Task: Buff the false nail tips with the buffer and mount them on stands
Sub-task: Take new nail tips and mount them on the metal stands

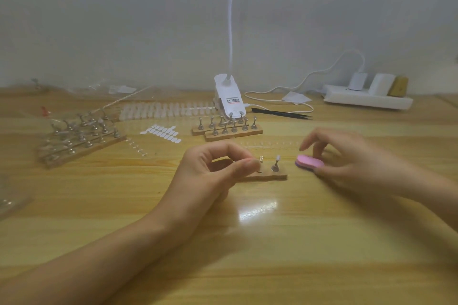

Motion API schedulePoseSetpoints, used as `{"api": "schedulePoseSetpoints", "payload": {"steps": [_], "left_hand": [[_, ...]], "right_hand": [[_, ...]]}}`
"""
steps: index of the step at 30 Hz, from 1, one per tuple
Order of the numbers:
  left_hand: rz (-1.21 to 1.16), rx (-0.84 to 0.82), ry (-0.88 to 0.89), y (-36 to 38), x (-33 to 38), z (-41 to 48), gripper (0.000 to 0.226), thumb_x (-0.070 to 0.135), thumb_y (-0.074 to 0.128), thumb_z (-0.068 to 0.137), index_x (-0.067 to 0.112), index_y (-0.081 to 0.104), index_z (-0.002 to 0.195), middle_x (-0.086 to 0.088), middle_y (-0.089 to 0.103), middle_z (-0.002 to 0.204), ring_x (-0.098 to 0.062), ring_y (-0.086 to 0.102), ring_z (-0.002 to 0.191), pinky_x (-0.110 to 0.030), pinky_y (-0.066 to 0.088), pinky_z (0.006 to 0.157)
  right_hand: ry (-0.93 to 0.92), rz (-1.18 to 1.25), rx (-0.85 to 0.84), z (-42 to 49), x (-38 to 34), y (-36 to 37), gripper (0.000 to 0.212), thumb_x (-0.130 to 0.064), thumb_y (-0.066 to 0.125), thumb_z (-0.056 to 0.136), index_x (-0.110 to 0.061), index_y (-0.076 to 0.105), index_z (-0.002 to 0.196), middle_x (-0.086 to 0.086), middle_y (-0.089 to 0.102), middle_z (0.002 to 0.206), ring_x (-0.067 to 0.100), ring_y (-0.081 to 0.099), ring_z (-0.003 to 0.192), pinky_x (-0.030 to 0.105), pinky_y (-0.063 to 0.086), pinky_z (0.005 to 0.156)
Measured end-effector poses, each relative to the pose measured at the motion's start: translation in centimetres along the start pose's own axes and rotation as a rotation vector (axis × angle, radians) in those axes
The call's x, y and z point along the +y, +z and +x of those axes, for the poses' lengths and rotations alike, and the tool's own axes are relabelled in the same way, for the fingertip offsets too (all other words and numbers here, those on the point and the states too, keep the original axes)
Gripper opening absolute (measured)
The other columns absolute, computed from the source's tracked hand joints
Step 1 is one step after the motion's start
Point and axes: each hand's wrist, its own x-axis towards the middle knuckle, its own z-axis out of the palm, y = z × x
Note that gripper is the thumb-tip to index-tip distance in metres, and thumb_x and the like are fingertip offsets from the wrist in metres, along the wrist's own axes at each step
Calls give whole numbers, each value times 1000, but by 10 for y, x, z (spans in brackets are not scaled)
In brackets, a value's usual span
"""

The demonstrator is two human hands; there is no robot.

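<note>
Clamps buffer (309,162) between right hand (347,161) fingers, middle of table (247,250). Pinches left hand (210,171) thumb and forefinger together over base strip (275,177); contents indiscernible. Risks brushing mounted nail tip (278,157) off stand (274,166), close between both hands.

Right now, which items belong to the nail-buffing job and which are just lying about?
Job: pink buffer, held by right hand; tipped stand on near strip; empty stands; nail tip rows.
Lying about: clip lamp; black tweezers; power strip.
</note>
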Motion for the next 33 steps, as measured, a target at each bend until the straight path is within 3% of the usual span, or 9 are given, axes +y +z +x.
{"api": "schedulePoseSetpoints", "payload": {"steps": [2,4,6,9,15,23,26,29,33], "left_hand": [[-1,-22,-7,0,0,1,25,43,77,68,20,70,71,-21,51,66,-10,28,48,-21,22,44],[2,-59,-13,0,0,1,22,42,77,69,21,70,70,0,52,59,-7,31,47,-15,26,43],[4,-107,-8,2,0,1,16,38,77,71,23,70,69,10,56,61,-3,34,47,-12,28,42],[-26,-185,12,4,3,-1,12,27,80,76,26,71,69,13,63,64,3,42,47,-7,32,44],[-15,-176,-6,7,9,2,16,29,83,73,22,69,69,15,58,56,2,40,43,-6,31,44],[318,-55,128,2,22,22,21,47,71,75,25,70,76,14,66,72,0,51,63,-9,40,55],[791,-75,194,-5,23,33,44,57,75,69,36,62,105,24,67,94,1,53,95,-21,46,81],[951,-137,91,-7,16,36,67,60,72,64,44,45,124,29,66,100,-3,46,114,-37,33,103],[1001,-102,145,1,2,35,74,80,51,60,47,42,126,32,66,92,4,45,107,-30,19,87]], "right_hand": [[-146,-62,155,-5,-11,-3,31,-51,66,81,-39,59,109,-17,60,103,10,56,108,34,41,100],[-372,127,285,-14,-29,-4,34,-35,78,84,-33,64,115,-15,63,106,10,60,109,26,44,97],[-512,285,257,-22,-48,-1,36,-36,78,83,-28,67,117,-11,67,105,13,65,107,23,50,92],[-583,223,287,-30,-67,5,26,-32,79,78,-23,75,102,-10,68,98,10,67,96,26,53,79],[-567,250,381,-32,-72,6,15,-29,79,78,-19,77,89,-9,70,92,10,68,89,41,54,67],[-524,424,408,-18,-65,-1,20,-28,76,78,-17,77,94,-8,72,91,16,71,93,26,59,83],[-471,341,421,-7,-56,0,18,-27,79,78,-17,78,92,-12,73,89,13,69,92,29,59,81],[-381,233,376,2,-48,9,14,-22,83,77,-21,77,90,-13,72,88,11,67,89,37,57,80],[-359,148,349,9,-44,25,13,-30,80,80,-25,76,91,-17,71,91,15,68,90,45,55,76]]}}
